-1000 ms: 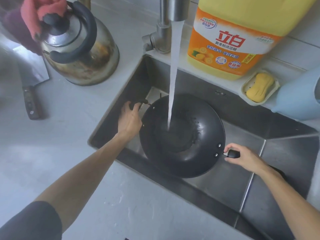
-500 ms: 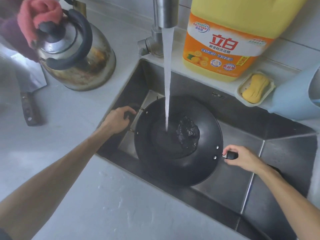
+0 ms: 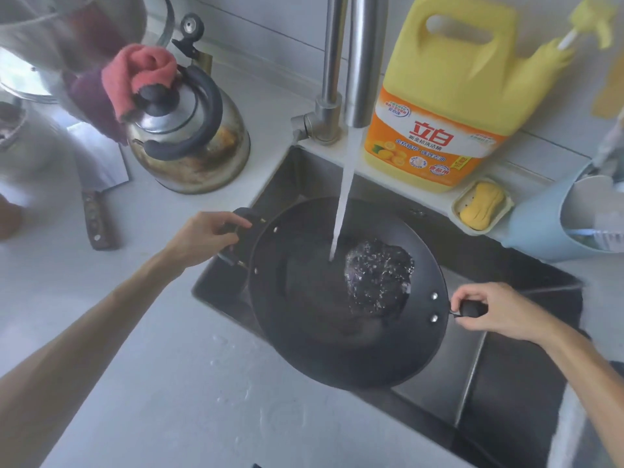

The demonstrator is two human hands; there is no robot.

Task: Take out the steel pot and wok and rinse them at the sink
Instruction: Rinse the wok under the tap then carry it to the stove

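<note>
I hold the round black steel wok over the stainless sink basin, under a running stream from the chrome tap. My left hand curls round the loop handle at the wok's far-left rim; my right hand grips the short black stub handle on the opposite side. Water strikes near the middle and pools, churning, toward the right of the bowl. The steel pot named in the task I cannot place with any confidence; a blurred metal shape sits at top left, but the view there is too poor to call.

The risk from here, as I judge it: the pooled water sits off-centre, so a careless tilt could send it over the near rim onto the pale grey desk, already spotted with droplets. Wet handles could also slip, dropping the wok against the sink wall.
</note>
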